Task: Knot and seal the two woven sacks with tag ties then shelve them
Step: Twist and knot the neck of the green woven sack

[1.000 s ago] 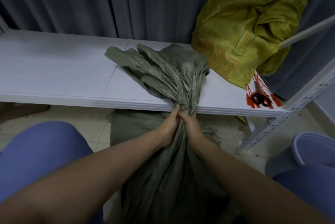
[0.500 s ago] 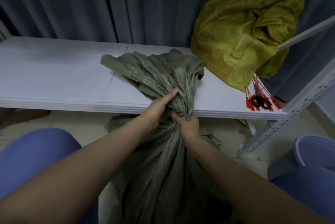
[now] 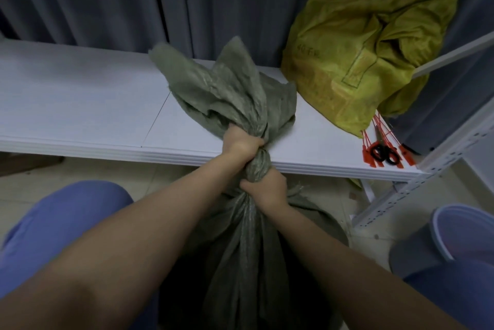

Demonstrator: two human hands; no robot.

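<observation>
A grey-green woven sack (image 3: 246, 257) stands on the floor between my knees, its neck twisted into a tight rope. My left hand (image 3: 240, 143) grips the neck just under the loose mouth, which flares up over the white shelf (image 3: 80, 105). My right hand (image 3: 267, 189) clamps the twisted neck just below. A yellow woven sack (image 3: 369, 43) sits on the shelf at the back right, its top loosely folded. Red tag ties (image 3: 374, 142) lie at the shelf's right end beside it.
Black-handled scissors (image 3: 385, 154) lie among the red ties. A perforated white shelf post (image 3: 427, 177) slants down at the right. A lilac bucket (image 3: 454, 233) stands on the floor at the far right. Dark curtains hang behind the shelf.
The sack's mouth has been lifted off the shelf and the neck twisted tighter. My left hand has closed round the neck above my right, which has slid lower.
</observation>
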